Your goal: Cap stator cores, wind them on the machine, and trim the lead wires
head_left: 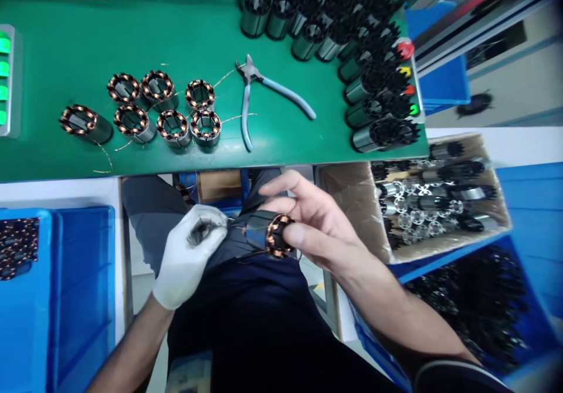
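Note:
My right hand [316, 223] is bare and grips a motor stator [261, 231] above my lap. The stator lies on its side, its ring of copper windings toward my right thumb, and thin loose wires trail from it. Just left of it, my left hand [193, 246] wears a white glove. Its thumb and fingers are pinched together close to the stator's far end; what they hold is too small to make out. On the green bench stand several wound stators [173, 126] with loose wire ends. Right of them lie diagonal cutters [250, 79] with blue handles, spread open.
Many dark stator cores [308, 38] crowd the bench's right side. Below them, a cardboard box [396, 252] holds more cores, beside a blue bin [523, 299] of black parts. Blue crates [83, 275] stand at left. A panel with green buttons [15, 82] sits at the bench's left edge.

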